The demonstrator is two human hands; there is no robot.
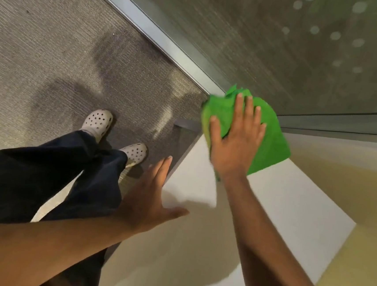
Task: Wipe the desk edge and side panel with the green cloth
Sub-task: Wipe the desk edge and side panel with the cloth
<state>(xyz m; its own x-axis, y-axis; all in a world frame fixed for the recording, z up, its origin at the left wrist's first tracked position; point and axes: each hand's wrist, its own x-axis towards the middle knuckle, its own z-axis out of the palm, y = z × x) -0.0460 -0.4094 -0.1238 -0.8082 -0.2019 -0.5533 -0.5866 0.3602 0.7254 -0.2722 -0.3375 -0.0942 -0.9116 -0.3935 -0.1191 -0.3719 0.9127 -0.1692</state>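
1. Two hands are out over the desk [268, 208], and your right hand [234, 145] is the busy one, right of centre in the frame.
2. That right hand lies flat with fingers spread, palm pressing the green cloth [273, 137] down; it pinches nothing, it just bears on the fabric.
3. The cloth sits at the desk's far corner, bunched at its upper end and draped over the desk edge [182, 156] on its left side.
4. Your left hand [152, 197] is lower centre, open and fingers loosely splayed, holding nothing; its fingers reach past the desk edge while the thumb points across the pale top. Whether the palm touches the surface, you cannot tell.
5. Above the cloth, a glass partition [284, 48] with a metal frame runs diagonally toward the upper left.
6. Lower left, dark trousers [53, 176] and two pale perforated clogs [97, 122] stand on grey carpet [42, 48].
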